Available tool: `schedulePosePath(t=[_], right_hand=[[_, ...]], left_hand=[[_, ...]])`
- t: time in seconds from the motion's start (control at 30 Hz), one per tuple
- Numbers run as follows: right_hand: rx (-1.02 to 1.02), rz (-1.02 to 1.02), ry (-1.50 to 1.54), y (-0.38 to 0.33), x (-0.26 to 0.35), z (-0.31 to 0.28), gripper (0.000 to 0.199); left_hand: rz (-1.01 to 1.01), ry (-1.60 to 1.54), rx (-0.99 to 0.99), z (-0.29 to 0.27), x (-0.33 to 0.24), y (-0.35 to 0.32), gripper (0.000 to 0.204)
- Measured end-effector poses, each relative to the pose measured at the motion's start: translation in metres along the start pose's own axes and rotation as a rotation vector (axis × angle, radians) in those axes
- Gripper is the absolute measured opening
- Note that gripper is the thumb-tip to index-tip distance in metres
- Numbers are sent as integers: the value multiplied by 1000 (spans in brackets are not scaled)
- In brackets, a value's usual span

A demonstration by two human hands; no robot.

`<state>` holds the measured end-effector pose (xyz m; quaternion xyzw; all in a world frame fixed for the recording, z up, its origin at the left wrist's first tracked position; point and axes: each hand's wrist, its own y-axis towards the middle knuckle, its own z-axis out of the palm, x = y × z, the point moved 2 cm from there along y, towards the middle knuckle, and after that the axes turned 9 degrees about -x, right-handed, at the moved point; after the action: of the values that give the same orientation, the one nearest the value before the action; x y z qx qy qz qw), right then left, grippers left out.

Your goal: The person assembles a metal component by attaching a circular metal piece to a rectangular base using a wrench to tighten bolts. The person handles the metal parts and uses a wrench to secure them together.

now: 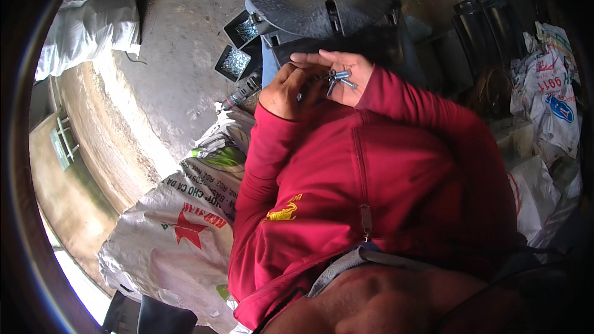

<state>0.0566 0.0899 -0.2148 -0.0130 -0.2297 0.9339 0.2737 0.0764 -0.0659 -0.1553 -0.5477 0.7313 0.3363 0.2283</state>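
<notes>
My right hand [359,68] is turned palm up with its fingers stretched toward the left. Several small silver bolts [340,77] lie loose on its palm and fingers. Close against it, my left hand [286,91] is closed, with curled fingers reaching to the bolts. A small shiny metal fastener [299,96] shows between the left fingers; its exact kind is hard to make out. The left fingertips are partly hidden in shadow. Both hands are held in front of my red jacket [322,167], near a round dark slotted plate [278,0].
Two black bins [221,73] of small silver fasteners stand left of the plate. A power tool [242,91] lies below them. A printed white sack [167,235] is at my left, another sack [547,86] at far right. Dark curved panels [482,28] stand at the back right.
</notes>
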Motion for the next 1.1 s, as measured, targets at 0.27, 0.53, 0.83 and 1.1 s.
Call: schedulePosePath(t=[0.27,0.53,0.83,1.1], right_hand=[[-250,41,-296,-5,2,9,20],[-428,-61,-367,1,3,12,19],[-498,-10,-235,31,-5,25,38],[-572,-96,-107,42,-9,30,30]], left_hand=[[-70,-148,-196,-15,17,-3,14],[-415,-547,-332,-6,34,-21,16],[-796,-1156,-489,17,110,-69,33],[-734,-1027,-538,20,121,-70,38]])
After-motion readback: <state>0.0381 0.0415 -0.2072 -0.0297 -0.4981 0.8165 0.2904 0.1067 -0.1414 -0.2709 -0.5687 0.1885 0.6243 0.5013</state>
